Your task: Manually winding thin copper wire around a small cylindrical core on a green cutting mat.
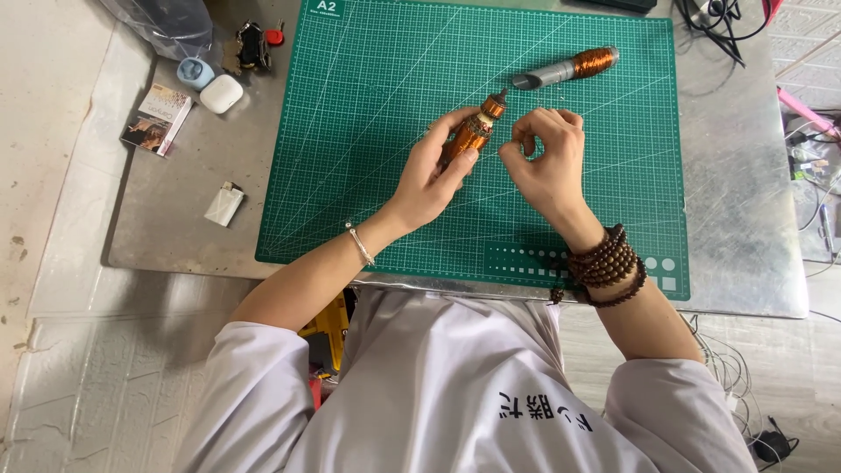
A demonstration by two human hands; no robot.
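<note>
My left hand (434,175) grips a copper-wound coil spool (473,131) above the green cutting mat (368,105), its tip pointing up and to the right. My right hand (547,162) hovers just to the spool's right with thumb and forefinger pinched together; a very thin wire may run between them, too fine to see. A second grey rod with a copper winding (569,67) lies on the mat further back right. Dark bead bracelets (609,267) wrap my right wrist, and a thin bangle (360,245) sits on my left.
The mat lies on a metal tabletop (745,219). At the back left are a white earbud case (221,93), a small printed box (159,120), keys (252,45) and a white lighter (224,204). Cables (815,158) trail along the right edge.
</note>
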